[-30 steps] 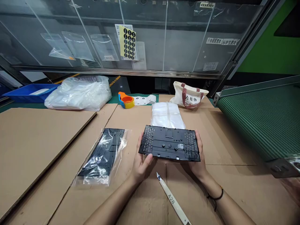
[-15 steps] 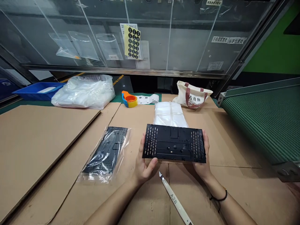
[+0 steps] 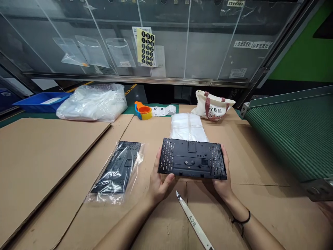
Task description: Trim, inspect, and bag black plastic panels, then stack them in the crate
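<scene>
A black plastic panel [image 3: 192,158] with rows of slots at both ends is held up between my two hands, tilted toward me. My left hand [image 3: 160,180] grips its left end, thumb along the lower edge. At the right end, my right hand [image 3: 223,182] is closed round the edge, its fingers partly behind the panel. Below it, a white craft knife marked A28 [image 3: 192,218] lies on the cardboard, blade pointing up and left. To the left rests a similar black panel in a clear plastic bag [image 3: 117,172]. Just behind the held panel is a stack of clear bags [image 3: 187,125].
A green conveyor belt [image 3: 291,132] runs along the right. At the back stand a cloth bag [image 3: 213,106], an orange tape dispenser [image 3: 143,111], a plastic-wrapped bundle [image 3: 91,102] and a blue tray [image 3: 39,100]. A raised cardboard sheet [image 3: 52,149] covers the left side.
The panel has tilted slightly in my hands, so its surface catches more light, and its right end has shifted a little left. Both hands keep their grip.
</scene>
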A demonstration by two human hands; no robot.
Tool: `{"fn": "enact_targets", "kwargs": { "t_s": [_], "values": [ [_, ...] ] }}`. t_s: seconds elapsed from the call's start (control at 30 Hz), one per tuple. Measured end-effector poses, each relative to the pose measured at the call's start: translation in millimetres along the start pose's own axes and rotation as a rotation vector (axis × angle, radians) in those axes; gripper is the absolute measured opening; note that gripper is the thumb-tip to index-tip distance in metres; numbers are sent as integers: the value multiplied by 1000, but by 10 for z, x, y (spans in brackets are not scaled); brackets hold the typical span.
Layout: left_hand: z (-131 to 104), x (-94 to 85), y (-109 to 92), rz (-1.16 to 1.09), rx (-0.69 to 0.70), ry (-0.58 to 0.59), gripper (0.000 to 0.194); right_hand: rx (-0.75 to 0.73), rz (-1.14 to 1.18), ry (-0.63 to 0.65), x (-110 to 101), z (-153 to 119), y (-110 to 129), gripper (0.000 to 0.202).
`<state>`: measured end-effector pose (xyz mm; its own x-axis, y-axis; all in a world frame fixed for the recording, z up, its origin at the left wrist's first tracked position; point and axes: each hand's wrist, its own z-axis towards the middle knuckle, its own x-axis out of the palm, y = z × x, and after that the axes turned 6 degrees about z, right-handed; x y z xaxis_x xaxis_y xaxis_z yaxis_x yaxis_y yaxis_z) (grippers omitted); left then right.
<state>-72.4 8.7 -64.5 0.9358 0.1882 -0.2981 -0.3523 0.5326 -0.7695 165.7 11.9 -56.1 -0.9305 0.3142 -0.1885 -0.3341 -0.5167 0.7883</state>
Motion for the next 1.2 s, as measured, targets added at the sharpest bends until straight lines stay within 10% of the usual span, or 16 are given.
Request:
{"fn": "enact_targets", "kwargs": {
  "t_s": [0.93,1.2],
  "values": [
    [133,-16,19,-74,-223,27,69,-40,-108,52,12,-49,-12,85],
    [184,-68,-32,28,-219,-75,60,-158,-304,109,-65,71,-39,56]
  ]
}}
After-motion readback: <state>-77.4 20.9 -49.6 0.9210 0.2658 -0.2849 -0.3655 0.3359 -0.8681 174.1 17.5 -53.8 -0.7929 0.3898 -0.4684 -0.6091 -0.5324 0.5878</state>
